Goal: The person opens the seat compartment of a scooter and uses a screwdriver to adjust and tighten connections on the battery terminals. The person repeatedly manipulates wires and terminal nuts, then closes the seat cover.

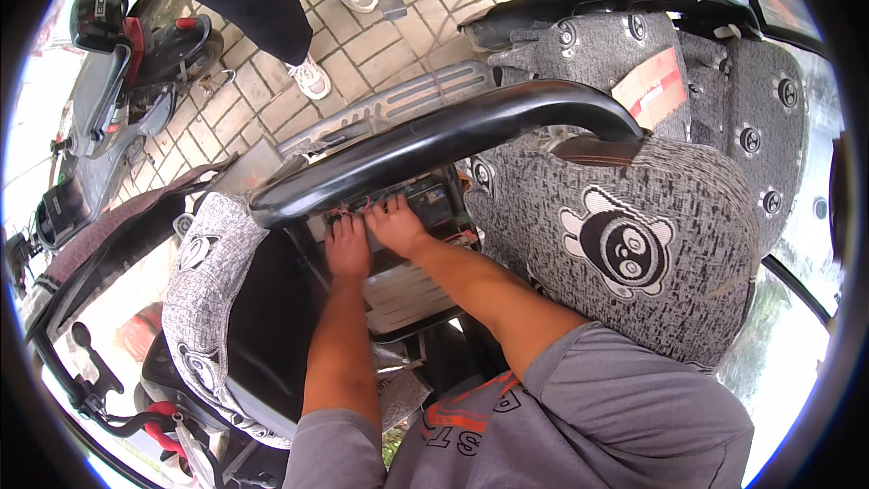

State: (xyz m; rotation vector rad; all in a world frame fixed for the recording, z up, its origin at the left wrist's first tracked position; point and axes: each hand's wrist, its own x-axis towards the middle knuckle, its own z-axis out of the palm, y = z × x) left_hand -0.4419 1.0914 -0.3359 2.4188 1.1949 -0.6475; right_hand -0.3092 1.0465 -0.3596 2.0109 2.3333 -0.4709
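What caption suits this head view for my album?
Both hands, left and right, reach into a compartment under a black bar beside grey patterned seats.

The black grab bar [434, 140] hides the fingertips of both hands and part of the wiring compartment [425, 204], and the bystander [262, 0] is cut off above the legs.

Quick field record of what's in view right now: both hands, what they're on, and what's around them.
left hand: palm down, fingers on the wiring at the dark box
right hand: beside the left, fingers on the same spot
held: cannot tell if either grips anything
dark box: inside the open compartment, under the black curved bar
grey patterned seat cover: to the right
bystander's white shoe: on the brick paving, top
parked scooter: top left
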